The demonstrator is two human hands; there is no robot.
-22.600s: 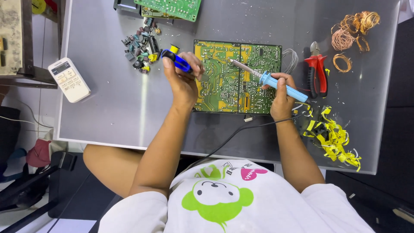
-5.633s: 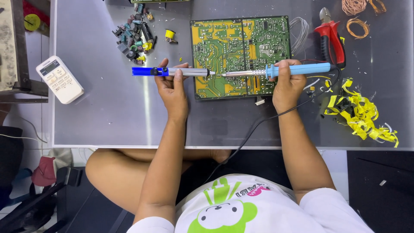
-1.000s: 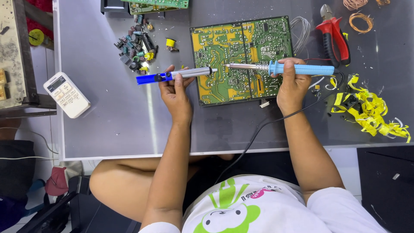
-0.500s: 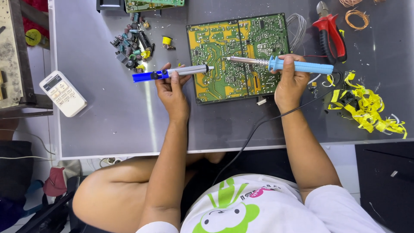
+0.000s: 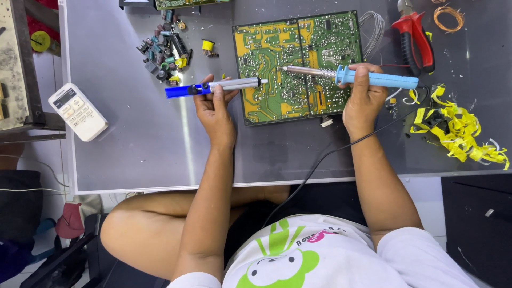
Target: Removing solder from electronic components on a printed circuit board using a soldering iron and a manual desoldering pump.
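A green and yellow circuit board (image 5: 277, 48) lies solder side up on the grey table (image 5: 133, 133). My left hand (image 5: 214, 106) grips a blue and silver desoldering pump (image 5: 213, 86), held level with its nozzle at the board's left edge. My right hand (image 5: 364, 96) holds a soldering iron with a light blue handle (image 5: 381, 80). Its metal tip rests over the middle of the board, pointing left. The iron's black cord (image 5: 320, 160) runs off the table's front edge toward my lap.
A pile of removed capacitors and small parts (image 5: 162, 50) sits at the back left. Red-handled pliers (image 5: 413, 37), a copper wire coil (image 5: 449, 16) and yellow tape scraps (image 5: 461, 133) lie at the right. A white remote control (image 5: 78, 112) rests on the left edge.
The view has shifted slightly. Both hands keep their tools over the board, and the pump's nozzle and the iron's tip stay close to where they were.
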